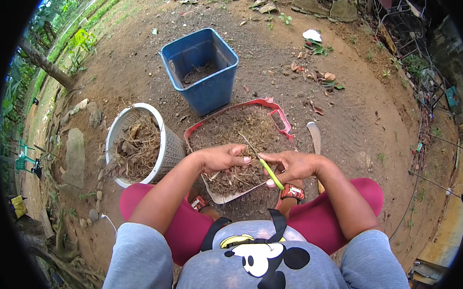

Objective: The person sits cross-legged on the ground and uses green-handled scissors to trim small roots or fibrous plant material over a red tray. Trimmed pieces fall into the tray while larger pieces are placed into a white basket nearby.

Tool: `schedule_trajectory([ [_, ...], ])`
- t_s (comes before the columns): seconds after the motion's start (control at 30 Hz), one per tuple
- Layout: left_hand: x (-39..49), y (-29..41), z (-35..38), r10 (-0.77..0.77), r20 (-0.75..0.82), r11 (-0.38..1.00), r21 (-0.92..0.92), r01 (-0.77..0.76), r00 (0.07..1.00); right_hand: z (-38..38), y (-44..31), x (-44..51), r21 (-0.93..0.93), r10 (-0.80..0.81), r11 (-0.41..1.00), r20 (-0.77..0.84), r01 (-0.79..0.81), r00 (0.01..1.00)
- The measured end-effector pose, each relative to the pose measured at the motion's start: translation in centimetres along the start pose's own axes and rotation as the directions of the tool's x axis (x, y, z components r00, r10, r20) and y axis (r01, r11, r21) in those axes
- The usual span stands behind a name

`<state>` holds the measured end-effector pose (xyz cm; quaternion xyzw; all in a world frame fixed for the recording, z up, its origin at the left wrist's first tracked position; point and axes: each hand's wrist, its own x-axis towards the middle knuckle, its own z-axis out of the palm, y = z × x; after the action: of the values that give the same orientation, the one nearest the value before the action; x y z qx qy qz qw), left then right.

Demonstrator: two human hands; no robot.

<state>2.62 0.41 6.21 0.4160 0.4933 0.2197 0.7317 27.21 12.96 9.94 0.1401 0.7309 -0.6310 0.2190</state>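
Observation:
My right hand [295,165] is closed around the green handle of a small knife [271,173]. Its thin blade points up and left, past my left fingertips. Close beside it, my left hand [224,158] has its thumb and fingers bent near each other; whether anything is pinched between them cannot be made out. Both hands are above a shallow plastic container with a red rim [233,105], broken or cut at one side. Dry chopped plant matter [232,123] and dark soil fill it. The container stands on the ground between my feet.
Left of the container, a white plastic basket [173,146] tilts, full of dry roots and stalks [136,148]. A blue plastic bin [214,89] with some soil inside stands beyond. On the right lies a machete [315,136]. Flat stones [75,153] and a tree trunk [49,66] are at left.

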Motion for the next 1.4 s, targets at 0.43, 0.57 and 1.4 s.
schedule_trajectory([
  [0.43, 0.2, 0.4, -1.3, 0.112, -0.2, 0.96, -0.233, -0.159, 0.973, -0.2, 0.1, -0.4, -0.249, 0.041, 0.965, -0.187, -0.087, 0.981],
  [0.57, 1.2, -0.6, -0.3, 0.182, -0.329, 0.936, -0.232, -0.266, 0.927, 0.6, -1.1, 1.0, -0.254, 0.023, 0.964, -0.216, -0.08, 0.976],
  [1.4, 1.2, -0.5, 0.9, 0.081, -0.366, 0.925, -0.318, -0.206, 0.927, 1.6, 0.2, 2.2, -0.214, -0.059, 0.977, -0.278, -0.003, 0.959],
])
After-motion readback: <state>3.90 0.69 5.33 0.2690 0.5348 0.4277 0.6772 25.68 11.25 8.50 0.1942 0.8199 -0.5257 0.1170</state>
